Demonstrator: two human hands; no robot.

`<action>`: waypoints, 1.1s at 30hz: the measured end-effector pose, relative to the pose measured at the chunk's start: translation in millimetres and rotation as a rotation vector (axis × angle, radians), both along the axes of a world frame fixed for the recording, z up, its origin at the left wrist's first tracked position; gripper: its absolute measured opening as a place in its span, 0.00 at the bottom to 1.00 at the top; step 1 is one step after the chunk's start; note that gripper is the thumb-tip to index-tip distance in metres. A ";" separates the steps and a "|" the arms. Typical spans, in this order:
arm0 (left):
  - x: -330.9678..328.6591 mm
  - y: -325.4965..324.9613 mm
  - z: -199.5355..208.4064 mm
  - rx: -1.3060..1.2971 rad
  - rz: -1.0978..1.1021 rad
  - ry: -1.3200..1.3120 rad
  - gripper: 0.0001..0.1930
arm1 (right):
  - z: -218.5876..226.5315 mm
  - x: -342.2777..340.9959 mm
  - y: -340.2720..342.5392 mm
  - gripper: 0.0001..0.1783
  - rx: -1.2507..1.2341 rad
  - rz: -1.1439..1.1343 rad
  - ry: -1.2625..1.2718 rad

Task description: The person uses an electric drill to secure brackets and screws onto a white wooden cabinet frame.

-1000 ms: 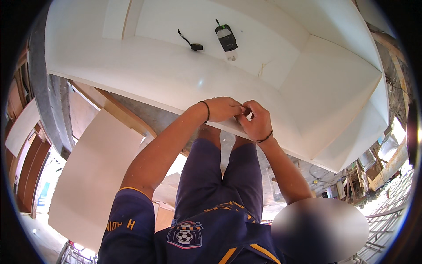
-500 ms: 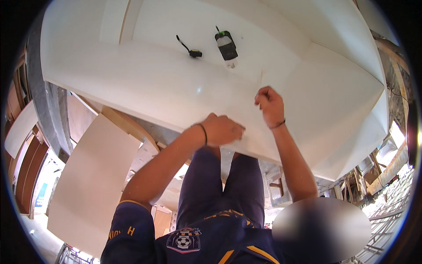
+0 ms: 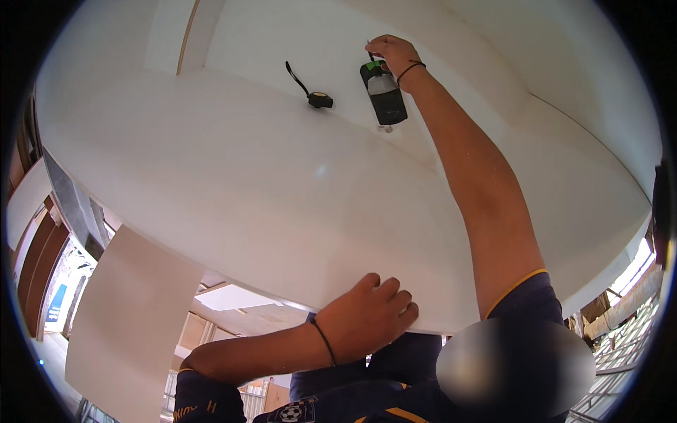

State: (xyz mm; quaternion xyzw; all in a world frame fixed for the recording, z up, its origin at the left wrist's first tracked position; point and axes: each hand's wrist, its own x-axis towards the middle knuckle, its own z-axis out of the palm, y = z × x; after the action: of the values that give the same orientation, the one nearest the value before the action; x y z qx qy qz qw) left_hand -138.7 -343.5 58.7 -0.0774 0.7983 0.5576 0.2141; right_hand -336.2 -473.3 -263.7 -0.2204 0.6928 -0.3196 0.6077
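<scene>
My right hand reaches to the far part of a white board surface. Its fingers are closed around the thin dark stem at the top end of a black case with a green top and a pale grey band. A small whitish piece lies by the case's near end. To its left rests a black tape measure with a wrist strap. My left hand is curled at the board's front edge, close to my body; what its fingers hold, if anything, is hidden.
A raised white wall with a brown edge stands at the far left of the board, and another white side rises at the right. A large pale panel leans at the lower left. Metal grating shows at the lower right.
My right hand has moved forward from above the board to the black case and closed on its top end. My left hand has come back nearer my body. The view has shifted.
</scene>
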 end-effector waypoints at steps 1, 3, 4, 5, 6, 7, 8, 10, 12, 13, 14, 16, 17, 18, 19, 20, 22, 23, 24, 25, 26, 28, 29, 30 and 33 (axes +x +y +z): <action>1.1 0.3 -0.6 -0.021 0.013 0.022 0.16 | -4.2 3.6 -1.9 0.09 0.020 -0.011 -0.008; 1.7 -1.4 -3.5 -0.039 0.027 0.060 0.13 | -8.2 0.3 -2.6 0.08 0.041 -0.025 -0.141; 1.3 -1.0 -3.2 -0.036 0.026 0.058 0.11 | -6.7 -0.2 -2.2 0.07 0.054 -0.031 -0.205; 1.4 -0.5 -3.1 -0.033 0.025 0.057 0.10 | -5.2 1.8 -1.6 0.07 0.056 -0.063 -0.233; 2.0 -0.1 -3.4 -0.025 0.029 0.057 0.09 | -3.3 4.0 -0.1 0.07 0.058 -0.095 -0.261; 1.7 0.8 -4.3 -0.022 0.031 0.056 0.08 | -0.8 5.0 -0.1 0.06 0.055 -0.129 -0.289; 1.5 1.8 -5.2 -0.018 0.034 0.054 0.07 | 1.6 5.5 -1.0 0.06 0.061 -0.094 -0.265; 1.8 3.0 -5.8 -0.012 0.045 0.059 0.06 | 3.7 3.5 -2.4 0.07 0.072 -0.027 -0.210; 1.9 3.7 -6.0 -0.006 0.058 0.070 0.06 | 1.8 -2.0 -7.6 0.07 0.084 0.092 -0.116; 2.2 4.2 -6.5 -0.006 0.067 0.074 0.06 | 1.0 -3.3 -9.7 0.07 0.088 0.152 -0.071; 2.4 4.3 -6.6 -0.005 0.076 0.077 0.06 | 0.3 -3.4 -9.2 0.08 0.083 0.166 -0.060; 0.9 0.9 -3.8 0.007 0.042 0.052 0.06 | -2.2 -5.1 -7.0 0.09 0.072 0.192 -0.037; -0.1 -0.8 -2.6 0.012 0.024 0.041 0.06 | -4.4 -6.3 -7.0 0.11 0.053 0.204 -0.013; -0.2 -1.3 -2.3 0.009 0.017 0.041 0.07 | -6.8 -6.6 -7.2 0.14 0.034 0.214 0.011; 0.1 -1.7 -2.7 0.007 0.011 0.043 0.07 | -10.0 -8.1 -4.4 0.17 0.018 0.224 0.037; 0.4 -2.0 -3.0 0.006 0.003 0.047 0.07 | -12.1 -11.0 1.0 0.20 -0.021 0.215 0.117; -0.5 -3.1 -3.9 0.025 -0.026 0.041 0.08 | -13.7 -17.9 11.4 0.28 -0.102 0.193 0.279; 0.4 -3.7 -4.8 0.030 -0.031 0.027 0.08 | -7.8 -8.5 16.7 0.33 -0.098 0.247 0.385; 1.6 -4.2 -5.2 0.025 -0.037 0.009 0.09 | -0.8 4.4 28.9 0.39 -0.094 0.299 0.491; 2.7 -4.4 -5.1 0.023 -0.045 -0.002 0.10 | 6.8 14.0 39.7 0.45 -0.086 0.350 0.606; 1.3 -4.2 -4.8 0.024 -0.065 -0.001 0.11 | 5.3 16.7 54.8 0.47 -0.084 0.393 0.623; -1.5 -6.6 -4.3 0.020 -0.069 0.006 0.15 | 8.0 25.7 76.1 0.52 -0.077 0.481 0.650; -2.3 -7.3 -4.2 0.018 -0.071 0.008 0.17 | 10.5 26.1 75.9 0.50 -0.023 0.496 0.635; -2.2 -6.8 -4.1 -0.001 -0.069 0.000 0.18 | 12.4 25.1 73.1 0.49 0.032 0.509 0.619; -1.3 -3.4 -3.1 -0.036 -0.072 -0.010 0.22 | 26.0 15.0 78.2 0.43 0.086 0.492 0.597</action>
State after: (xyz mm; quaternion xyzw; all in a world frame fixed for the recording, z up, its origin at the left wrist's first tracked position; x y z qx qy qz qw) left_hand -140.0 -346.9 55.6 -0.0551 0.8092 0.5348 0.2370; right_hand -321.2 -395.1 -237.7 -0.4378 0.7782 -0.0568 0.4467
